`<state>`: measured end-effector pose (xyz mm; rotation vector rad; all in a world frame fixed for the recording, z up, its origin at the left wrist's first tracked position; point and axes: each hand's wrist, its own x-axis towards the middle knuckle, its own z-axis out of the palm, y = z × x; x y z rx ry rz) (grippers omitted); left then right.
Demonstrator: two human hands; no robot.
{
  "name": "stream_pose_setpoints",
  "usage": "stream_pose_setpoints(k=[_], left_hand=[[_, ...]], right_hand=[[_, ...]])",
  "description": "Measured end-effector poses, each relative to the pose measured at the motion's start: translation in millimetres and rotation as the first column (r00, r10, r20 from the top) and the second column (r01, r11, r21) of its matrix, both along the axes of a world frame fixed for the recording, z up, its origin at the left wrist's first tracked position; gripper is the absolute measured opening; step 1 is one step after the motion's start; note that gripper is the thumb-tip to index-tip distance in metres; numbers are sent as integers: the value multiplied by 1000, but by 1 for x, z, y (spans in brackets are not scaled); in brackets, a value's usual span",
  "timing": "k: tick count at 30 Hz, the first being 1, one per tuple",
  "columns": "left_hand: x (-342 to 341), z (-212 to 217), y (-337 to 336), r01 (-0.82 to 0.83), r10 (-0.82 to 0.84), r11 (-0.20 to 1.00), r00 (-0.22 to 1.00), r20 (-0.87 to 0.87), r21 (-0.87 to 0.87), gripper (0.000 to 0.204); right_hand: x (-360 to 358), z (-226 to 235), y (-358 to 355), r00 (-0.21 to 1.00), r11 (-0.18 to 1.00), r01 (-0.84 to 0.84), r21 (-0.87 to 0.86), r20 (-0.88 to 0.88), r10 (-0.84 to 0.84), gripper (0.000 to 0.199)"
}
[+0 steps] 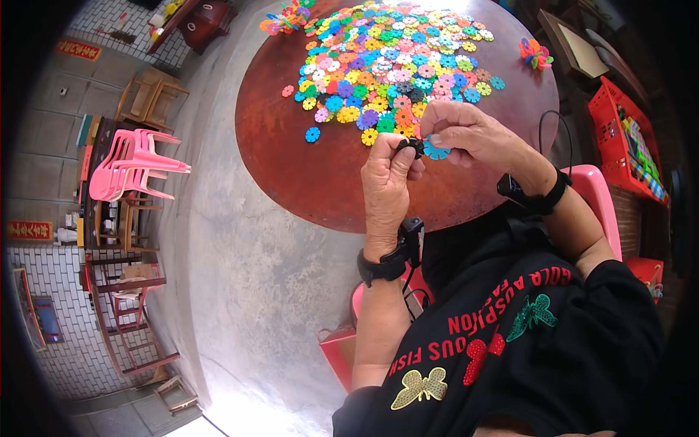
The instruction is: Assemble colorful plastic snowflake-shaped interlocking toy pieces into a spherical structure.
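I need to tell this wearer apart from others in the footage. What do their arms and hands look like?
Bare forearms; the left hand and right hand are ungloved. Each wrist carries a black strap with a small black device, a thin black cable running off. Black top with red lettering and butterfly patches.

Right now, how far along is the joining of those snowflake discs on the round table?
Done: two small joined clusters sit at the table's far edges, one at left and one at right. In hand: the left hand pinches a black disc against a blue disc held by the right hand. Left: the big loose pile of discs on the round table.
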<state>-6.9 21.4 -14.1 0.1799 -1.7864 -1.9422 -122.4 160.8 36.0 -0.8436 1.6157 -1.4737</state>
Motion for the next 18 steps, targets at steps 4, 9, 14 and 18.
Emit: stream_pose_setpoints(k=[4,9,14,18], left_hand=[[-1,1,2,12,-12,1000,1000,-23,11,10],[-4,0,9,-21,21,1000,999,-42,15,12],[-4,-1,11,-57,57,998,998,-31,11,12],[-3,0,13,-63,63,998,998,-25,6,12]], right_hand=[[3,-1,0,999,997,39,-61,36,-37,9],[5,-6,-2,989,987,80,-143,133,-61,7],[14,-8,-5,983,976,139,-165,144,-115,6],[17,-5,-4,984,979,153,-132,113,-139,4]])
